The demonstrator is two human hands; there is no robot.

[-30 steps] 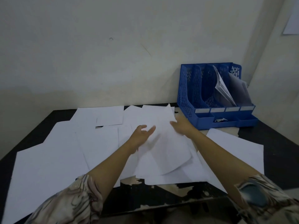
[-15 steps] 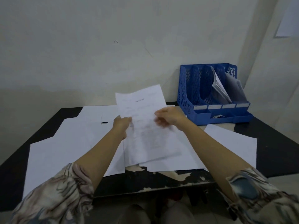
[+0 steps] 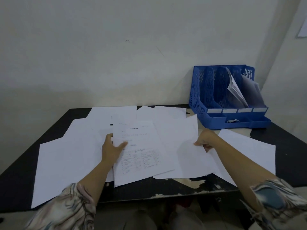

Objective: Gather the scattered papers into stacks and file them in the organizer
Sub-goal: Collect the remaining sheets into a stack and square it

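Gathering step: lay the printed sheet (image 3: 141,151) squarely over the blank sheet (image 3: 181,146), then tap the edges flush.
Hands: left hand (image 3: 113,149) pinches the printed sheet's edge; right hand (image 3: 205,138) grips the blank one.
Papers: thin, limp, white, overlapping across the dark chipped worktop (image 3: 282,136).
Organizer (image 3: 204,97): rigid blue perforated plastic, far right corner, partly filled.

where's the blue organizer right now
In the head view the blue perforated plastic organizer stands at the table's far right corner against the wall, just beyond the scattered white paper sheets.
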